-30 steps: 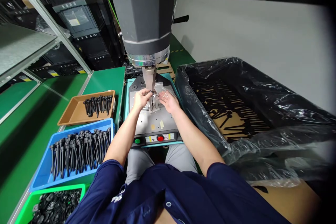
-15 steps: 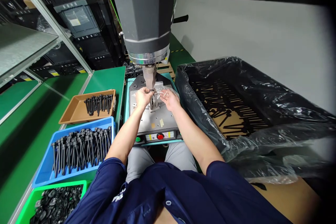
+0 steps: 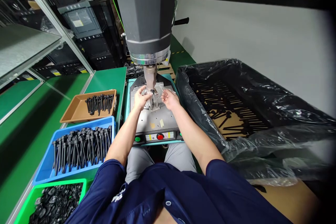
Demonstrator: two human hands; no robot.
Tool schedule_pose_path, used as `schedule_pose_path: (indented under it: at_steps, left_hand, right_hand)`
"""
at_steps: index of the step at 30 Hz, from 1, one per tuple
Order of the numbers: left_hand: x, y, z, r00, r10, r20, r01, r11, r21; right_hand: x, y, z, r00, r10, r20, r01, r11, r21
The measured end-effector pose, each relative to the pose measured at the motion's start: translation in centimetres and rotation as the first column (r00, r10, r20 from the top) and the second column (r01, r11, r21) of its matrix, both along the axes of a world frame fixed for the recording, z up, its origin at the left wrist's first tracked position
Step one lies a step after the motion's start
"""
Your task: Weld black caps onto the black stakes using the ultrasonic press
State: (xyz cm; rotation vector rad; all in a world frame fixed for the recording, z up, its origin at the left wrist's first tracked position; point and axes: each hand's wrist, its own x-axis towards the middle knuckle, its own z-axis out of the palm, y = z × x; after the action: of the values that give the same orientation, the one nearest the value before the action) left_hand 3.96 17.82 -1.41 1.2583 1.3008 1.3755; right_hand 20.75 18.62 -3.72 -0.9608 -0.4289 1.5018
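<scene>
In the head view, my left hand [image 3: 140,99] is at the left of the metal fixture [image 3: 155,103], thumb and forefinger apart. A small black part [image 3: 152,91] sits at the top of the fixture, close to my left fingertips and under the machine's metal tip [image 3: 150,78]. Clear plastic film [image 3: 159,86] lies around the fixture between my hands. On the right side, my right hand [image 3: 170,99] has its fingers curled and pressed together at the film's edge. Exactly how much film they grip is hard to see.
A large grey machine head [image 3: 147,14] hangs above. Left stand a brown tray [image 3: 75,108] and a blue bin [image 3: 43,171] of black screw-like parts, plus a green bin [image 3: 25,206] of small black pieces. A plastic-lined box [image 3: 199,112] is right. Buttons [image 3: 160,136] line the base's front.
My left thumb and forefinger have spread apart and drawn back from the black part. My right fingers have curled in from a more open pose, and the clear film has shifted left.
</scene>
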Motion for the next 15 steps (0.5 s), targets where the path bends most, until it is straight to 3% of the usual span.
schedule_pose_path:
  at_steps: [4, 9, 11, 15]
  left_hand:
    - [-1.0, 0.9, 0.4, 0.996, -0.04, 0.084, 0.038, 0.999, 0.029]
    - [-1.8, 1.5, 0.4, 0.996, -0.072, 0.061, 0.055, 0.966, 0.251]
    - [-1.9, 1.6, -0.2, 0.997, -0.069, 0.021, 0.059, 0.955, 0.292]
    - [-1.8, 1.6, -1.7, 0.998, -0.063, 0.021, 0.058, 0.979, 0.196]
  right_hand:
    - [-0.2, 0.7, 0.9, 1.0, 0.006, 0.011, -0.007, 0.997, 0.079]
    - [-0.6, 1.2, 1.7, 0.997, -0.077, -0.001, 0.074, 0.963, 0.259]
    - [-0.7, 1.1, 1.2, 0.997, -0.071, 0.025, 0.064, 0.971, 0.231]
    - [-0.7, 0.6, -0.5, 0.997, 0.005, 0.072, -0.012, 0.996, 0.091]
